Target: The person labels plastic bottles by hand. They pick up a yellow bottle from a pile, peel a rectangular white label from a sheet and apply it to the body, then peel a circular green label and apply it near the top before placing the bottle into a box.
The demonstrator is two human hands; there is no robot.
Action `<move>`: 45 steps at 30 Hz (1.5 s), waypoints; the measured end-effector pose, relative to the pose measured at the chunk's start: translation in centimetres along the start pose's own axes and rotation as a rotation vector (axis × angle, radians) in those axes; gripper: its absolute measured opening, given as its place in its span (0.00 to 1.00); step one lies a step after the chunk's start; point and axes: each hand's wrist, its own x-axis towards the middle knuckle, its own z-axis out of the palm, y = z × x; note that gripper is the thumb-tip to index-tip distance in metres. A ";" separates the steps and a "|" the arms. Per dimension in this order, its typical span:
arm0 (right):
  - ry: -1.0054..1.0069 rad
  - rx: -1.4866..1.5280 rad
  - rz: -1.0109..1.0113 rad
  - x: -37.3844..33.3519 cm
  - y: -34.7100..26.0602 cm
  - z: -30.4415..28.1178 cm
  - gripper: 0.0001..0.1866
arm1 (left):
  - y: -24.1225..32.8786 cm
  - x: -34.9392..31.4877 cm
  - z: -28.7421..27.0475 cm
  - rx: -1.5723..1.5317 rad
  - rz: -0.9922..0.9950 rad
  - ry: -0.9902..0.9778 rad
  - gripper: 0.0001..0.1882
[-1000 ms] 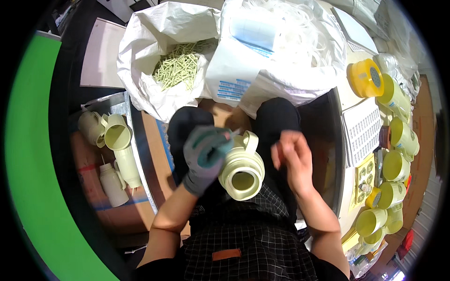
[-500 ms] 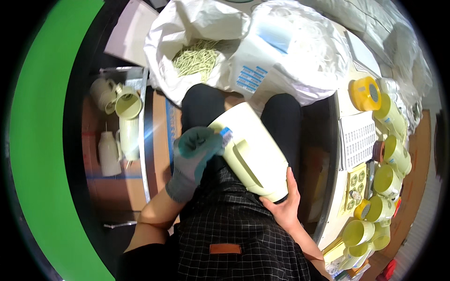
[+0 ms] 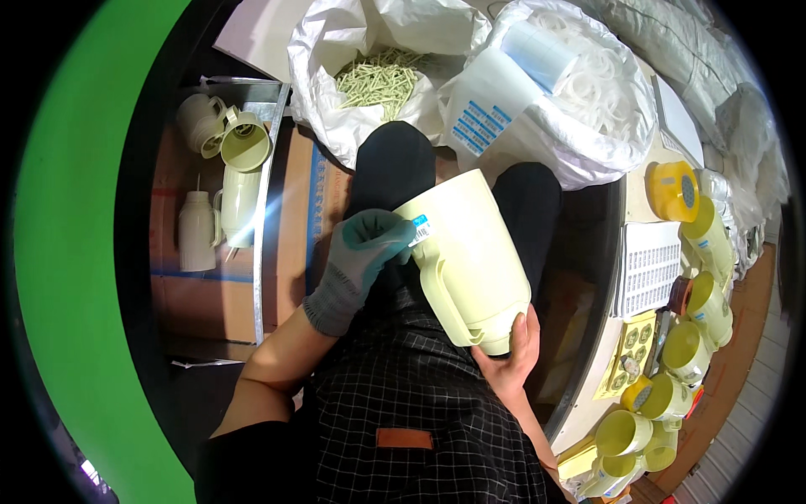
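Head view, and it's all turning: a second ago the cream jug (image 3: pixel 474 256) had its round mouth up; now it lies slantwise over the lap, side wall up, narrow end toward the apron (image 3: pixel 395 378). In the last half second its handle (image 3: pixel 441 294) has swung further left, and the small label (image 3: pixel 420 229) shows against the wall near the wide end, so the two seem lined up. Gloved left hand (image 3: pixel 357 252): thumb and finger pinched on that label. Bare right hand (image 3: pixel 514 353): curled round the narrow end, steadying it, by the look.

Hard to call: is the label stuck or merely held? Glove tips cover its edge. Some right fingers hide beneath the jug; its wide opening faces away. By the table's (image 3: pixel 635 206) near end, the shells (image 3: pixel 619 470) crowd into the dark fisheye rim.
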 end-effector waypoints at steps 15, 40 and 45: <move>-0.202 0.131 0.157 19.7 1.6 -1.3 0.18 | -0.8 -3.1 -1.1 1.285 0.038 -0.711 0.21; 0.511 -0.697 0.613 -2.9 22.3 -23.8 0.14 | -2.6 5.2 26.9 1.251 1.200 -1.305 0.40; 0.473 -0.882 0.825 6.8 29.4 -26.3 0.17 | -16.5 9.4 37.2 1.392 1.474 -1.378 0.46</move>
